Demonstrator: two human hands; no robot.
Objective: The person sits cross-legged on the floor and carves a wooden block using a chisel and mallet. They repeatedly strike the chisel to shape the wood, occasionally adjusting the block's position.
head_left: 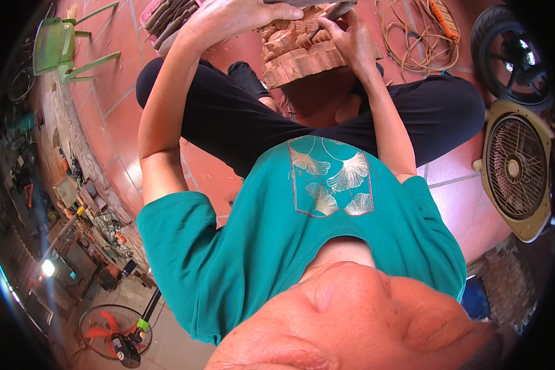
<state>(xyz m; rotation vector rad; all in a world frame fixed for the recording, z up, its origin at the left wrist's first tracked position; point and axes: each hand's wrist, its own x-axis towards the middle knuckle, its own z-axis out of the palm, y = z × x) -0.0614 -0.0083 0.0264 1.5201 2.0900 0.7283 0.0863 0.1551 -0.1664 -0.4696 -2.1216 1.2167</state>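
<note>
A carved block of reddish-brown wood (302, 65), with rounded shapes and grooves cut into its upper side, rests on the floor between my legs. My right hand (353, 42) is closed round a slim carving chisel (315, 34), whose thin tip touches the carving. A dark greyish-brown shaft (339, 10) shows by its fingers. My left hand (243, 15) reaches over the block's far left side, cut by the upper edge. One of its digits lies straight along a dark strip; the other fingers and most of what they grip are hidden.
Left of the block, a pink basket (148, 13) holds several dark flat tools. Beyond stands a green chair (54, 46). To the right lie a coiled orange cord (407, 46), an orange power strip (445, 21), a black wheel (513, 58) and a box fan (517, 166).
</note>
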